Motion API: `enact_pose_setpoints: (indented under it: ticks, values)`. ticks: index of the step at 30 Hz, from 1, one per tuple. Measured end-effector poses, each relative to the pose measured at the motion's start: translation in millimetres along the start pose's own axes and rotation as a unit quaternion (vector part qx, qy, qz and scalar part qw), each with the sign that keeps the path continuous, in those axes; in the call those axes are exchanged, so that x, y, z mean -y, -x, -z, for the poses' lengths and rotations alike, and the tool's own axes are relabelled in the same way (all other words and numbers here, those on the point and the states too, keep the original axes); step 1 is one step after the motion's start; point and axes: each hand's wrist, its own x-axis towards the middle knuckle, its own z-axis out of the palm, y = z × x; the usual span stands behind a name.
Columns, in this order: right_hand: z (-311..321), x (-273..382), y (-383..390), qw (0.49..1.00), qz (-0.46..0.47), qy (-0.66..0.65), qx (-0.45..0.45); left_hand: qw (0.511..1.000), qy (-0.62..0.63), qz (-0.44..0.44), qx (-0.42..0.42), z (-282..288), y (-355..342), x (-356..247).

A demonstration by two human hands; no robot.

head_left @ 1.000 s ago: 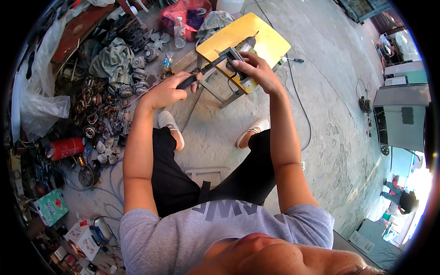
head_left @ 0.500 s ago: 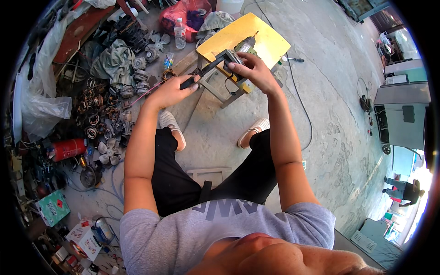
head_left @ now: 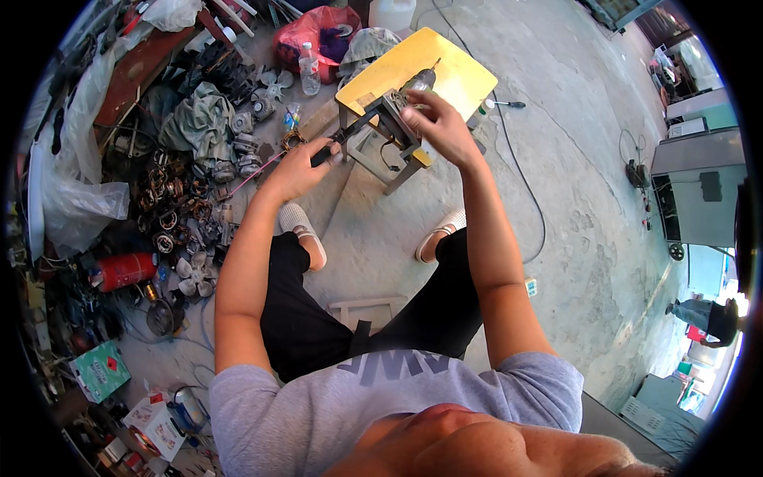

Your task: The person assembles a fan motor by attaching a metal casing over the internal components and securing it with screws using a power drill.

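Observation:
My left hand [head_left: 302, 169] is closed round the black handle [head_left: 324, 153] of a tool with a dark bar running up and right. The bar ends at a squarish metal piece [head_left: 393, 103] over the near edge of a yellow-topped stool [head_left: 457, 67]; whether the two are joined I cannot tell. Close to the right side of that piece, my right hand [head_left: 445, 131] has its thumb and fingers apart. Beyond it a green and black power drill [head_left: 420, 81] lies on the stool, bit pointing away. A dark wire loop [head_left: 388, 155] hangs below the metal piece.
Left, a heap of motor parts [head_left: 167, 187], a grey cloth [head_left: 199, 115] and a red cylinder [head_left: 127, 270] cover the floor. A plastic bottle [head_left: 309, 70] stands left of the stool. A screwdriver [head_left: 509, 104] and a cable [head_left: 524, 171] lie right. Another person [head_left: 711, 318] stands far right.
My right hand's fingers have lifted and spread away from the metal piece they were gripping. The left hand keeps hold of the black handle, slightly lower in view.

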Motion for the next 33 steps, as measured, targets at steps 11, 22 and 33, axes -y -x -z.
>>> enact_pose_setpoints:
  ticks: [11,22,33]
  values:
    - [5,-44,-8,0.876,-0.027,0.468,-0.114,0.985,-0.037,-0.03,-0.166,14,2,17]
    - [2,-50,2,0.87,-0.078,0.451,-0.186,0.934,-0.093,-0.116,-0.324,24,-24,34]
    - [9,-4,65,0.952,-0.073,-0.289,-0.073,0.923,-0.198,-0.13,-0.302,31,-27,54]
